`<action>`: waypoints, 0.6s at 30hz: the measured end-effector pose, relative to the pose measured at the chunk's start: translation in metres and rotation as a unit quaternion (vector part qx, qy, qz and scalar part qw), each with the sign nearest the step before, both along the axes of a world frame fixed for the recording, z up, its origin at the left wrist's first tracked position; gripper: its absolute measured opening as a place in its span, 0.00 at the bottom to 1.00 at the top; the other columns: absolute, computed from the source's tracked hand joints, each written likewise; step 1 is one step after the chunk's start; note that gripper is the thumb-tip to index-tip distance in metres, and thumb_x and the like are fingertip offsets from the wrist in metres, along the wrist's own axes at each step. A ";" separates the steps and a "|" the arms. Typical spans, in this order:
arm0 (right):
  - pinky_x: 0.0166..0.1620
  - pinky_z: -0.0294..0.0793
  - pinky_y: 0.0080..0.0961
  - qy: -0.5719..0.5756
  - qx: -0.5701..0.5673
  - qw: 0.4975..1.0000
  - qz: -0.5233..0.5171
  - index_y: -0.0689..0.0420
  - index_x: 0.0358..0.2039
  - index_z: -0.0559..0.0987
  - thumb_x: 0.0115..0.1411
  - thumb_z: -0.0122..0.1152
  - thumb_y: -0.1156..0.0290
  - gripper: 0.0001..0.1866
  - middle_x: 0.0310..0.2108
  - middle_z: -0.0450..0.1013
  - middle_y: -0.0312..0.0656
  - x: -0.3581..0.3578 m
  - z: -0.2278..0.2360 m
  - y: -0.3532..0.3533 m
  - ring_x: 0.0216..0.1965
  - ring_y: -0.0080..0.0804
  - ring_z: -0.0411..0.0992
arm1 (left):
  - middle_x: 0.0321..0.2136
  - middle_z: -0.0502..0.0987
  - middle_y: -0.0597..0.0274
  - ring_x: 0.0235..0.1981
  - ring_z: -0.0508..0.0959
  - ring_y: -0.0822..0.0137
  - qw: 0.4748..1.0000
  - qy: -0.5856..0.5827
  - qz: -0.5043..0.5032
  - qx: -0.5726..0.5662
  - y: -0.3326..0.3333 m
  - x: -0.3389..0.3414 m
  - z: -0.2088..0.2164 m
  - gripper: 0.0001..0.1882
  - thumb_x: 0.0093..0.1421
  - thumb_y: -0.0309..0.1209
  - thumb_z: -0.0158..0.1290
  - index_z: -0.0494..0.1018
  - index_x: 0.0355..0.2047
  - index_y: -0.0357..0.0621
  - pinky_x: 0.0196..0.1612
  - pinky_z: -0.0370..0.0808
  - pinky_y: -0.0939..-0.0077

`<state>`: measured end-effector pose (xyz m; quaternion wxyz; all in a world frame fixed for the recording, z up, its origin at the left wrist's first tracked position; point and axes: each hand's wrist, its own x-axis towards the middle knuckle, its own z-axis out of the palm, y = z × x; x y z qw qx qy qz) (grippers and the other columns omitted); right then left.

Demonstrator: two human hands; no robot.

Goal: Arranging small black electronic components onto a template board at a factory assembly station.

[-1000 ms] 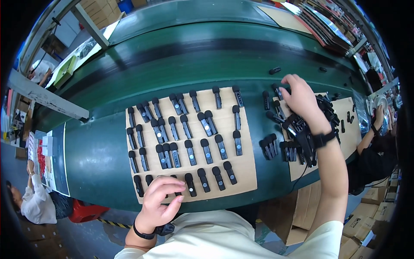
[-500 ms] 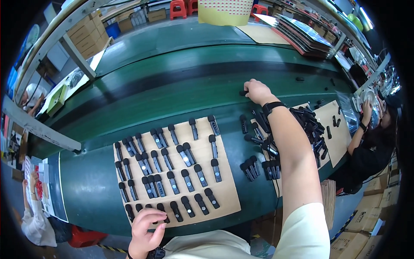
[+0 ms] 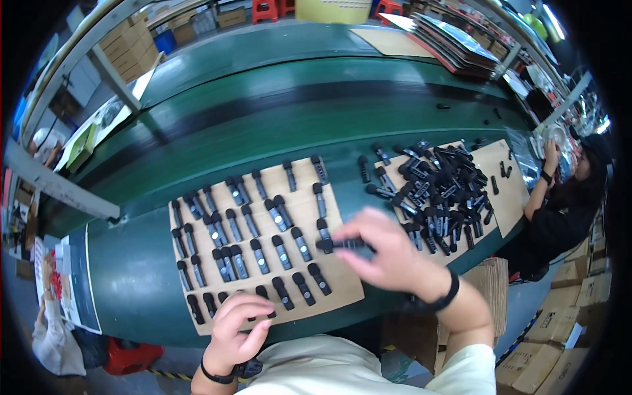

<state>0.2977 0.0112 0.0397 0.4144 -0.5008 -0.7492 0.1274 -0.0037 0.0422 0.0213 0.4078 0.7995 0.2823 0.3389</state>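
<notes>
Most rows filled on cardboard sheet (image 3: 329, 197), right hand (image 3: 388, 253) pinching one black clip (image 3: 342, 245) over its right edge, left hand (image 3: 237, 326) loosely curled, empty, at near edge, big heap (image 3: 441, 187) remaining.

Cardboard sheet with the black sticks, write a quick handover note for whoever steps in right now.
Right hand: pinching one black stick at the right edge of the cardboard sheet, just above the surface.
Left hand: resting on the sheet's near edge, fingers over the front row; I cannot tell if it grips anything.
Done: the sheet holds several rough rows of black sticks, lying apart from one another.
Left: a loose pile of sticks on a second cardboard sheet to the right is unsorted; a few strays lie on the green belt.
Another person works at the far right.
</notes>
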 end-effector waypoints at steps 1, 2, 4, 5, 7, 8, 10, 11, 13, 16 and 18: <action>0.37 0.72 0.28 0.006 -0.002 1.000 0.013 0.60 0.38 0.77 0.50 0.69 0.77 0.14 0.33 0.76 0.42 -0.013 -0.004 -0.012 0.35 0.36 0.74 | 0.35 0.79 0.53 0.36 0.79 0.57 1.000 -0.011 -0.022 0.002 0.001 0.002 -0.002 0.11 0.51 0.20 0.60 0.77 0.37 0.37 0.40 0.75 0.68; 0.37 0.71 0.28 0.064 -0.019 0.998 0.019 0.60 0.38 0.77 0.49 0.70 0.78 0.15 0.33 0.77 0.42 -0.024 -0.007 -0.025 0.33 0.35 0.74 | 0.36 0.79 0.53 0.36 0.79 0.57 0.999 -0.021 -0.049 0.004 0.001 0.006 -0.001 0.13 0.52 0.21 0.60 0.77 0.39 0.37 0.41 0.75 0.68; 0.37 0.71 0.27 0.131 -0.043 0.990 0.037 0.60 0.38 0.78 0.48 0.70 0.79 0.16 0.32 0.77 0.42 -0.044 -0.014 -0.040 0.32 0.35 0.73 | 0.36 0.79 0.53 0.36 0.79 0.57 0.999 -0.003 -0.044 -0.003 -0.001 0.014 0.004 0.15 0.52 0.22 0.61 0.76 0.42 0.37 0.41 0.75 0.67; 0.36 0.71 0.27 0.157 -0.056 0.986 0.027 0.60 0.38 0.78 0.48 0.70 0.80 0.16 0.32 0.77 0.42 -0.051 -0.019 -0.046 0.31 0.35 0.73 | 0.36 0.79 0.53 0.36 0.79 0.56 0.999 0.010 -0.053 -0.007 -0.001 0.018 0.005 0.17 0.52 0.23 0.62 0.76 0.44 0.37 0.41 0.75 0.66; 0.35 0.71 0.27 0.208 -0.082 0.975 0.006 0.60 0.38 0.78 0.47 0.71 0.81 0.17 0.31 0.77 0.42 -0.063 -0.027 -0.053 0.30 0.35 0.73 | 0.36 0.79 0.53 0.36 0.79 0.56 0.998 0.005 -0.061 -0.021 -0.001 0.024 0.004 0.19 0.52 0.24 0.62 0.75 0.45 0.37 0.41 0.74 0.66; 0.35 0.71 0.27 0.215 -0.087 0.973 0.013 0.60 0.38 0.78 0.47 0.71 0.81 0.17 0.31 0.77 0.42 -0.066 -0.029 -0.054 0.30 0.35 0.73 | 0.36 0.79 0.53 0.36 0.79 0.56 0.997 -0.010 -0.077 -0.029 -0.001 0.028 0.003 0.20 0.52 0.25 0.63 0.75 0.47 0.37 0.41 0.74 0.67; 0.35 0.70 0.26 0.226 -0.075 0.971 0.015 0.60 0.39 0.78 0.47 0.71 0.82 0.17 0.31 0.77 0.42 -0.071 -0.034 -0.055 0.30 0.35 0.73 | 0.36 0.79 0.53 0.36 0.79 0.56 0.995 -0.021 -0.088 -0.041 -0.001 0.026 0.003 0.21 0.53 0.25 0.63 0.74 0.48 0.37 0.41 0.74 0.67; 0.35 0.70 0.26 0.230 -0.069 0.970 0.015 0.60 0.39 0.78 0.47 0.71 0.82 0.17 0.30 0.77 0.42 -0.074 -0.036 -0.055 0.30 0.35 0.73 | 0.37 0.79 0.52 0.37 0.79 0.57 0.995 -0.016 -0.090 -0.046 -0.002 0.023 0.003 0.21 0.53 0.26 0.63 0.75 0.47 0.35 0.42 0.74 0.67; 0.34 0.70 0.26 0.233 -0.062 0.970 0.022 0.60 0.39 0.78 0.47 0.71 0.82 0.17 0.30 0.77 0.42 -0.079 -0.039 -0.054 0.30 0.34 0.73 | 0.39 0.80 0.51 0.39 0.79 0.58 0.994 -0.009 -0.099 -0.055 -0.003 0.019 0.002 0.20 0.53 0.28 0.64 0.75 0.45 0.33 0.45 0.74 0.66; 0.34 0.70 0.26 0.230 -0.042 0.972 0.029 0.60 0.39 0.78 0.47 0.72 0.82 0.18 0.30 0.77 0.42 -0.083 -0.042 -0.051 0.29 0.34 0.73 | 0.36 0.79 0.52 0.36 0.79 0.57 0.994 -0.025 -0.101 -0.043 -0.003 0.018 -0.004 0.21 0.53 0.28 0.64 0.75 0.46 0.35 0.42 0.74 0.66; 0.34 0.70 0.25 0.227 -0.044 0.972 0.032 0.60 0.38 0.78 0.47 0.73 0.81 0.17 0.30 0.77 0.42 -0.084 -0.042 -0.050 0.29 0.34 0.73 | 0.35 0.78 0.53 0.35 0.78 0.57 0.994 -0.034 -0.102 -0.038 -0.002 0.018 -0.006 0.21 0.52 0.28 0.64 0.74 0.46 0.37 0.40 0.74 0.66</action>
